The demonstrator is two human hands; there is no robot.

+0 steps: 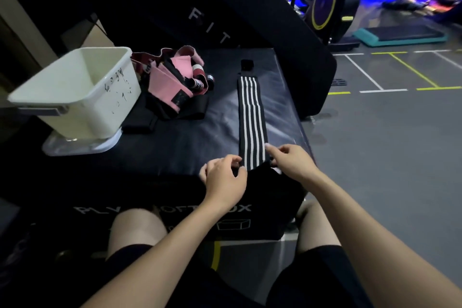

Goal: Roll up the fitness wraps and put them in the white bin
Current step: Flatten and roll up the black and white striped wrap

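- Bare knees and black shorts are seen at the bottom edge, against the front of the black soft box (175,147).
- The left hand (225,177) is pinched on the near left edge of the striped wrap (251,120); the right hand (291,161) is pinched on its near right edge.
- The striped wrap is laid flat and unrolled on the box top, running away from the hands.
- A small black piece (247,64) is seen at its far end; attachment cannot be told.
- A heap of pink and black wraps (175,80) is left further back, just beside the white bin (82,92).
- The bin is seen tilted on a clear lid (80,145) at far left, nothing visible inside.
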